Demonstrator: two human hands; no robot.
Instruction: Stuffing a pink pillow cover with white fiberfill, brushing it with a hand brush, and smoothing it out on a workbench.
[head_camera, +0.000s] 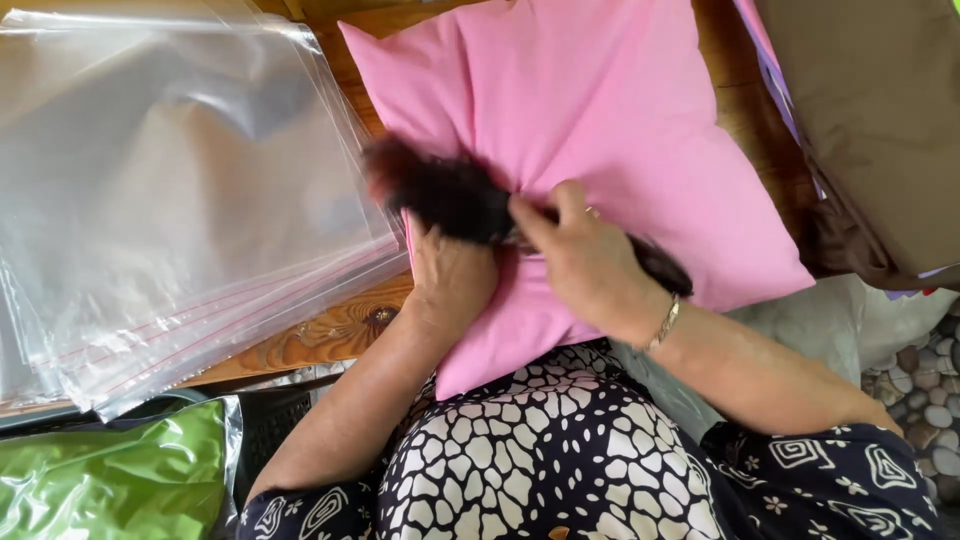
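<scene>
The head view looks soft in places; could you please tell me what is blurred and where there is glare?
Head view: the dark brush is motion-blurred at its left end; the clear bags show whitish glare; the pink pillow and both hands stay fairly sharp.

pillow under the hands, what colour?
Plain pink pillow, no pattern; the head view shows it clearly.

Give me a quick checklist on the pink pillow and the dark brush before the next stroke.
1. Right hand grips the dark brush: ok.
2. Left hand steadies the pink pillow at its edge: ok.
3. Brush bristles touching the pillow fabric: cannot tell, blurred.
4. Pillow supported by the wooden table and the lap: ok.
5. Stack of clear bags lies apart from the brush: ok.
</scene>
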